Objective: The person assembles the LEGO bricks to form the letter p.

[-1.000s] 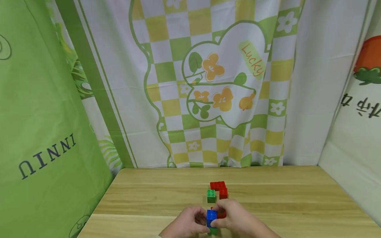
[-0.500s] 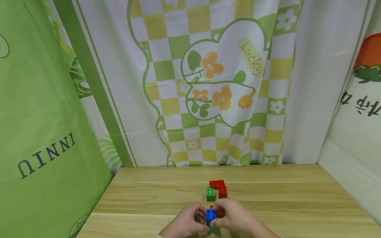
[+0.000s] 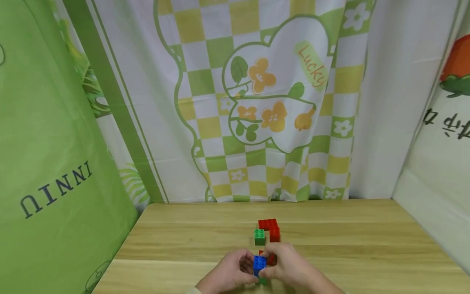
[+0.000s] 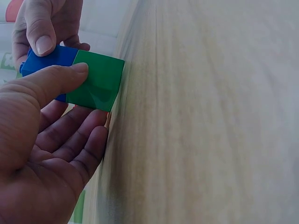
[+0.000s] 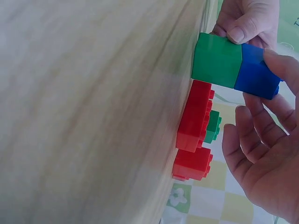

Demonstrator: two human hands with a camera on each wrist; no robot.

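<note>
A blue toy brick (image 3: 259, 265) sits stacked on a green toy brick (image 4: 97, 80), the green one down at the tabletop. My right hand (image 3: 288, 267) pinches the blue brick between thumb and fingers. On the other side, my left hand (image 3: 233, 271) curls round the stack, its thumb lying on the green brick near the seam in the left wrist view. The two bricks meet flush in the right wrist view. Just behind them a red brick (image 5: 194, 116) lies on the table, partly hidden by my right hand in the head view.
Farther back on the wooden table (image 3: 183, 232) stand a second green brick (image 3: 259, 237), a red brick (image 3: 274, 234) and a longer red brick (image 3: 267, 224). A checked curtain (image 3: 271, 163) hangs behind the table's far edge.
Both hands keep their hold on the stacked bricks with hardly any movement. The whole head view has shifted slightly, so the table appears a little higher.
</note>
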